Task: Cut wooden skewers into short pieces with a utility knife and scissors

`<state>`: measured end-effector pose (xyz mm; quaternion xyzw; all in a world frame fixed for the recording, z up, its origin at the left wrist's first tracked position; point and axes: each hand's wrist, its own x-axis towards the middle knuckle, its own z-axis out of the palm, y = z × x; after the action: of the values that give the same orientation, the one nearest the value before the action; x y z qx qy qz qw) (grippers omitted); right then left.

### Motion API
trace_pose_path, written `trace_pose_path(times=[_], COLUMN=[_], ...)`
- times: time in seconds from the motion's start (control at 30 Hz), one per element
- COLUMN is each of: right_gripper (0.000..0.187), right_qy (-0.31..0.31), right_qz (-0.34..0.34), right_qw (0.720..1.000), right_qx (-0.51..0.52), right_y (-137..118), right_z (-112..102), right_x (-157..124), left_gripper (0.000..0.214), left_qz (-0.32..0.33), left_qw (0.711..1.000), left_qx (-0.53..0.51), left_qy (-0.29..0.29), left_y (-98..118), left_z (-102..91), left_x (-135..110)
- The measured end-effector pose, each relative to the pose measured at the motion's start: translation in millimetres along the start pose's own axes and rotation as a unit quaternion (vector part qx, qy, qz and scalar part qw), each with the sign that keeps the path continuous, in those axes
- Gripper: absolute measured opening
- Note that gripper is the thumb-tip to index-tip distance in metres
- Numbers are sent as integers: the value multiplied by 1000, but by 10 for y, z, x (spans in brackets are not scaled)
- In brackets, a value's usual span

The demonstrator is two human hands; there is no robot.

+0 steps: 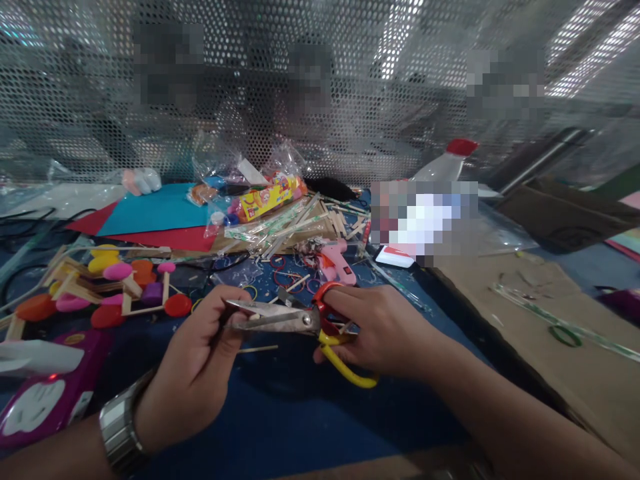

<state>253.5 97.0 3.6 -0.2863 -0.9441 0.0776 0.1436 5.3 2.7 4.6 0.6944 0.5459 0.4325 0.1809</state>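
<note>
My right hand [380,327] grips a pair of scissors [280,323] by its red and yellow handles. The metal blades point left and stand slightly apart. At their tips is my left hand [200,360], its thumb and fingers pinched together. A small pale bit shows between the blades there, but what the left fingers hold is mostly hidden. Below the blades, a thin wooden stick [259,349] lies on the blue tabletop [300,427]. Behind the scissors rests a pink glue gun [336,260].
At left, wooden-stick models with colourful round pieces [125,287] stand behind a purple device [50,393]. Further back lie blue paper [155,213], a yellow-labelled packet [267,198] and loose sticks. Brown cardboard [540,320] and a red-capped bottle [445,163] are at right.
</note>
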Motion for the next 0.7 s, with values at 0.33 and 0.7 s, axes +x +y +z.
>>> trace_pose_path(times=[0.33, 0.7], right_gripper=[42, 34], right_qy=[-18, 26], right_qz=[9, 101], right_qw=[1000, 994], right_qx=[13, 36], right_y=[22, 74], right_z=[8, -29], right_x=[2, 7], left_gripper=[13, 27], left_qz=[2, 24], left_qw=[1000, 967], left_qx=[9, 196], left_qy=[-8, -161], left_y=[-14, -98], left_z=[-3, 46], left_x=[-28, 94])
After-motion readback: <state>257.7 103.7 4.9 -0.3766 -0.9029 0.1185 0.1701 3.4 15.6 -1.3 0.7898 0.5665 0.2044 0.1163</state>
